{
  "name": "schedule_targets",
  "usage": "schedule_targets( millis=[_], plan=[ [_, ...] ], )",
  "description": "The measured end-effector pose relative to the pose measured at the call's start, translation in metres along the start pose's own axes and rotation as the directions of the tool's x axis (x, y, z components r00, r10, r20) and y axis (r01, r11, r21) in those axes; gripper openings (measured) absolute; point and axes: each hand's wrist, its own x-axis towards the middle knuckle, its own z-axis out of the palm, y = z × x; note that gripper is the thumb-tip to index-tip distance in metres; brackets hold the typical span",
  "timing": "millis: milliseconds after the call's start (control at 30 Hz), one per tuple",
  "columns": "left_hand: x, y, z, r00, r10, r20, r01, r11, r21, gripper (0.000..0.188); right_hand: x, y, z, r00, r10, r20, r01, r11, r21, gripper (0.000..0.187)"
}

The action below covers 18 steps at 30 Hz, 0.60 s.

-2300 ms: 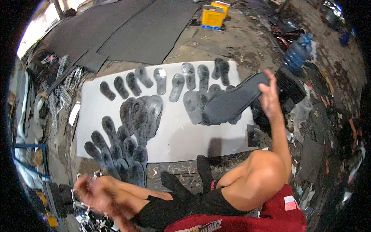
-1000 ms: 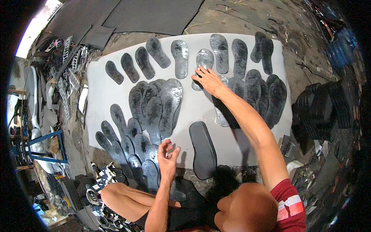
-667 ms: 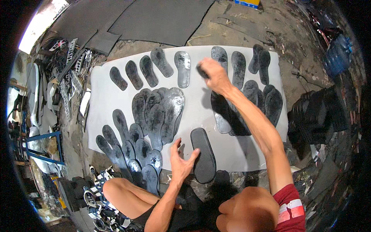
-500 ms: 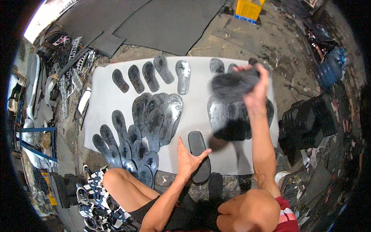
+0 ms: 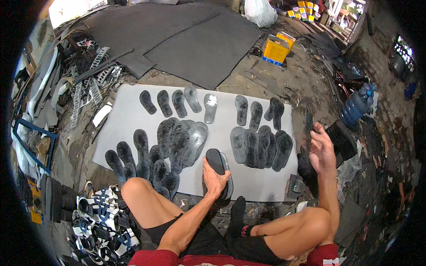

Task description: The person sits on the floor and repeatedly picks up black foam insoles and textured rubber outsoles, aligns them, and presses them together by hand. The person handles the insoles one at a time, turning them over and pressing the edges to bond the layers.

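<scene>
My left hand [image 5: 216,179] is wrapped around a black shoe sole [image 5: 215,160] near the front edge of a pale sheet [image 5: 191,182]. Under it shows the edge of another dark sole [image 5: 227,189]. Off the sheet's right edge, my right hand [image 5: 322,153] is raised, palm showing and fingers loosely apart. A smeared dark shape is close to its fingertips; whether it touches them is unclear. Glossy dark insoles [image 5: 179,144] overlap in a heap left of centre, and another group [image 5: 251,148] lies at the right.
Single insoles [image 5: 164,103] form a row along the sheet's far side. Stacked black soles [image 5: 341,141] stand beyond my right hand. White-and-dark sandals [image 5: 106,221] are piled by my left knee. Dark sheet material [image 5: 195,48], a yellow container [image 5: 276,49] and blue bottles [image 5: 357,104] lie farther off.
My right hand has moved right, away from above the right-hand insoles, and no longer holds the dark sole. My left hand has closed around the black sole. The view has tilted upward.
</scene>
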Motion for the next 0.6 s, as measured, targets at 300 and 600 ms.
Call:
schedule_targets(
  millis=[300,600],
  plan=[
    [0.011,0.054,-0.163,0.945,-0.263,0.195,0.286,0.370,-0.884,0.044,-0.059,-0.073,0.033,0.961,-0.268,0.066,0.275,0.952,-0.137,0.046],
    [-0.021,0.089,-0.234,0.939,0.198,0.282,0.332,-0.306,-0.892,0.067,-0.141,0.156,0.075,0.852,0.322,0.413,-0.519,0.410,0.750,0.072]
  ],
)
